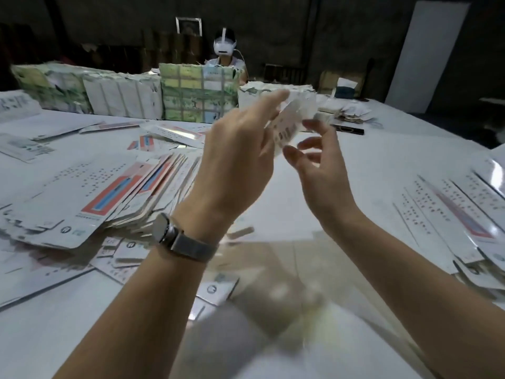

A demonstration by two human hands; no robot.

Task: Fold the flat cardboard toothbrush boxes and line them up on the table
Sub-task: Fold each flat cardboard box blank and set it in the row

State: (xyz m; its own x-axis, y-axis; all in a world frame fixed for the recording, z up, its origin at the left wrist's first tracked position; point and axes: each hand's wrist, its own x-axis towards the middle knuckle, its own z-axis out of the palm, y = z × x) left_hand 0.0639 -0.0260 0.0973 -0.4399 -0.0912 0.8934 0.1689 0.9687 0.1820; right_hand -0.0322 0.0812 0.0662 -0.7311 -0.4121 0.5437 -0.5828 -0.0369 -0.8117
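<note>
White cardboard box (289, 127), blurred, raised above the counter (355, 165); left hand (240, 151) fingers pinching it, right hand (317, 157) fingers loosely spread beside it.

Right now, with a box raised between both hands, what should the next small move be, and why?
Probably bring the right hand in to pinch the box. The left hand grips it in the air, while the right hand's fingers look spread beside it, apparently not gripping. Blur hides the box's fold state.
</note>
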